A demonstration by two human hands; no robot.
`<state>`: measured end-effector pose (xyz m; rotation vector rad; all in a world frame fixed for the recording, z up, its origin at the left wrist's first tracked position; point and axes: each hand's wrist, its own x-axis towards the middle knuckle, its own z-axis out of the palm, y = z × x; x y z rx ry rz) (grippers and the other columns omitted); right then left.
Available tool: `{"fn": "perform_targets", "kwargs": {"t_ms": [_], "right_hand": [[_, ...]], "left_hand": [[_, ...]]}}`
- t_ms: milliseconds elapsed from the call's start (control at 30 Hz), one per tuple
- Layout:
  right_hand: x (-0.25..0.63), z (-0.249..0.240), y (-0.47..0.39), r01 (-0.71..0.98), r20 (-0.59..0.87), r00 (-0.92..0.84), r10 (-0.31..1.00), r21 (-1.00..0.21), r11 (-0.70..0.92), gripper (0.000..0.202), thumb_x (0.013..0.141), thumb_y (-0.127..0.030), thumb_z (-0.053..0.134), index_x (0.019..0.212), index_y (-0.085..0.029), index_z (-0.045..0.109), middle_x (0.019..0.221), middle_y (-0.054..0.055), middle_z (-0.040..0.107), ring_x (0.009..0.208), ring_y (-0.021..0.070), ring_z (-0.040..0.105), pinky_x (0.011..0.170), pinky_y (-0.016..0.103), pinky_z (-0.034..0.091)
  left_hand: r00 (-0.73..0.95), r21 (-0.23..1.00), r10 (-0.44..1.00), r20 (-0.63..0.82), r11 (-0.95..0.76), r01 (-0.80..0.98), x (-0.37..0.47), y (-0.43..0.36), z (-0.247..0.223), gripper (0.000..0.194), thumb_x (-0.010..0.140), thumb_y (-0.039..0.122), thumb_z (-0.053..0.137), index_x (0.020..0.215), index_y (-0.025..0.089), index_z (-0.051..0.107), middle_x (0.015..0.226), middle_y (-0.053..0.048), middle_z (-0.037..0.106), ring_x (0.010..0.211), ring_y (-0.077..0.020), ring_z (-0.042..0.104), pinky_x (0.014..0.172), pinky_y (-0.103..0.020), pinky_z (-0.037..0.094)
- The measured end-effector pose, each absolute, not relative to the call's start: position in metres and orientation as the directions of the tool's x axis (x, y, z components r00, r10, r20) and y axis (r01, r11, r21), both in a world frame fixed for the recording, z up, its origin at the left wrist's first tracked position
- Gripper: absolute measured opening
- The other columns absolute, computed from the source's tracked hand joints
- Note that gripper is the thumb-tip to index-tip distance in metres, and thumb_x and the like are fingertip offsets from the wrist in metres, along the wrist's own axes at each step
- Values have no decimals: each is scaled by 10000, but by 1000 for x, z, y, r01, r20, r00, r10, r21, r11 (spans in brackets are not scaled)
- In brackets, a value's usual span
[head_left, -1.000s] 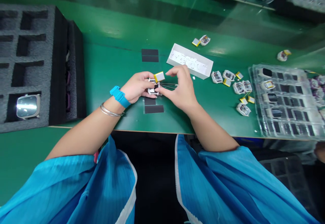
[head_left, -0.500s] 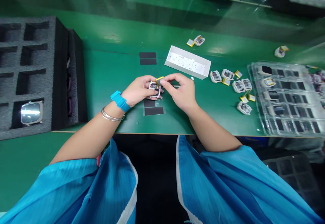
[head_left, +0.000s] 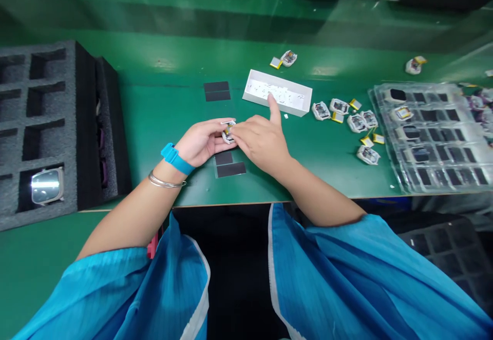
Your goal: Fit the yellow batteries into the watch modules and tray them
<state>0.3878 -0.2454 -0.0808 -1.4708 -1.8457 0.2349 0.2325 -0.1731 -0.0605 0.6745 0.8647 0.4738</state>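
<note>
My left hand point(head_left: 204, 140) grips a white watch case point(head_left: 228, 132) between thumb and fingers, above the green table. Part of the case's inside shows, with something yellow in it. My right hand point(head_left: 264, 142) lies against the case from the right; its fingertips touch the inside and cover part of it, while its index finger or thumb points up and away. Whether the right fingertips grip anything is hidden. Just below the hands lie dark strips point(head_left: 231, 170) on a clear sheet. Behind them stands a white box point(head_left: 304, 105) with small white pieces.
Dark strips point(head_left: 216, 91) lie behind my left hand. Several white cases with yellow-edged batteries point(head_left: 337, 117) are on the right, beside stacked clear trays point(head_left: 435, 168). A grey foam tray point(head_left: 71, 124) holding a watch stands at the left.
The yellow-edged battery, pinched above the case before, is now down at the case. My right hand has turned over flatter, one digit raised. The view has shifted slightly.
</note>
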Motion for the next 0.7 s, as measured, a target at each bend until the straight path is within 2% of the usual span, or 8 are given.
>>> {"fn": "perform_targets", "kwargs": {"t_ms": [133,233,333,400,467,600,700], "right_hand": [[394,-87,-242,748,437,-70,897,-571,337,114,935,-299,648,911,-333,754,1011,-15,735,1009,232,633,1270,635,220],[398,-91,-240,677,424,-10,906,-664,318,120,898,-262,685,993,-299,747,1169,22,703,1144,247,619,1165,565,426],[401,-96,-237,442,299,37,954,-860,253,433,854,-316,724,1277,-279,639,1360,73,625,1183,243,637,963,435,600],[401,-99,-237,256,185,-23,983,-949,184,600,849,-371,724,1409,-276,530,1371,88,635,1134,227,682,894,391,635],[399,-100,-239,148,133,-60,989,-979,141,630,848,-407,726,1425,-262,518,1332,91,673,1111,223,708,901,388,642],[393,-97,-244,93,165,19,986,-982,163,555,830,-425,759,1334,-247,609,1313,92,699,1121,234,722,964,406,631],[388,-98,-246,91,184,51,982,-980,179,529,824,-413,774,1307,-252,630,1268,88,725,1134,245,724,996,431,618]], "left_hand": [[577,748,663,-478,651,-128,231,-173,-61,261,808,38,673,1061,107,676,889,-45,728,757,-117,712,784,-262,625],[609,785,687,-397,598,-163,229,-173,-63,355,761,20,725,1097,119,666,970,-45,739,812,-127,726,792,-264,629],[647,820,694,-316,543,-182,228,-172,-68,457,706,54,808,1130,135,657,977,-51,748,839,-147,733,794,-277,629],[668,836,687,-286,520,-177,228,-172,-72,486,684,108,856,1125,134,652,966,-64,754,851,-166,735,796,-290,626],[676,850,684,-274,501,-162,229,-173,-74,498,673,165,889,1108,133,648,975,-81,758,872,-183,736,808,-305,621],[679,874,694,-241,459,-158,231,-176,-74,511,667,229,912,1100,142,656,1005,-93,756,903,-199,734,831,-317,610],[690,879,689,-221,448,-166,231,-175,-72,489,671,204,904,1098,141,674,980,-81,751,897,-197,731,846,-322,608]]}}
